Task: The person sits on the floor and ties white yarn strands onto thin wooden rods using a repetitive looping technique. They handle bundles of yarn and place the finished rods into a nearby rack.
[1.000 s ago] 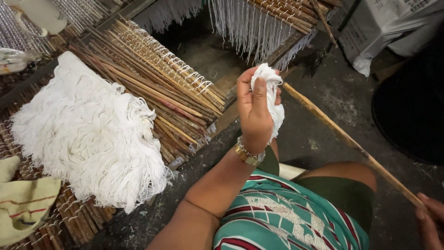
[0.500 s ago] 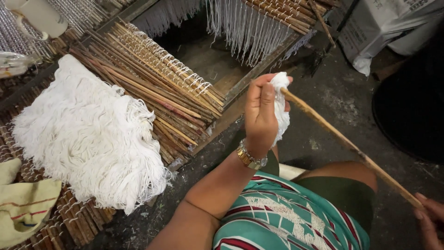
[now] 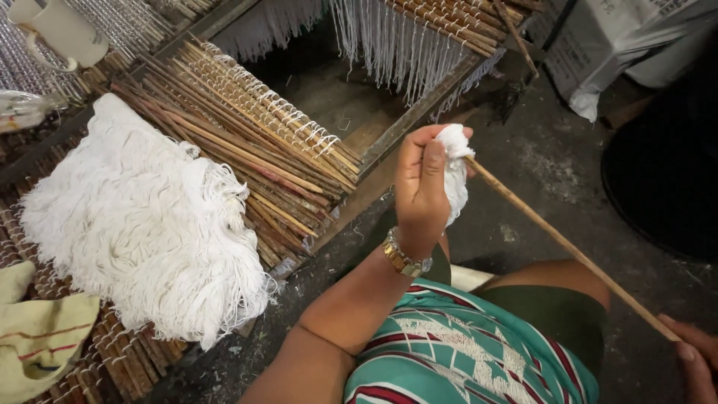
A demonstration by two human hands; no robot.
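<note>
1. Above the person's lap, the left hand (image 3: pixel 420 196) is raised and closed around a small wad of white thread (image 3: pixel 454 176), fingers and thumb clamped on it.
2. One end of a long thin stick (image 3: pixel 568 248) meets the wad just beside the left fingertips; the stick slants down and away to the right hand (image 3: pixel 697 359).
3. At the lower corner of the view, the right hand holds the stick's far end; only part of this hand shows, so how tightly it is closed cannot be told.
4. A gold-coloured watch (image 3: pixel 404 258) sits on the left wrist.
5. Left of the left hand, well apart from it, a big heap of white thread (image 3: pixel 146 224) lies on a bed of sticks (image 3: pixel 254 142) bound with white cord.
6. Beyond the left hand, white fringe (image 3: pixel 389 41) hangs from more sticks over a wooden frame (image 3: pixel 419 112).
7. Far left of the heap, a yellow cloth (image 3: pixel 37 337) lies at the edge, and a white mug (image 3: pixel 63 30) stands in the top corner.
</note>
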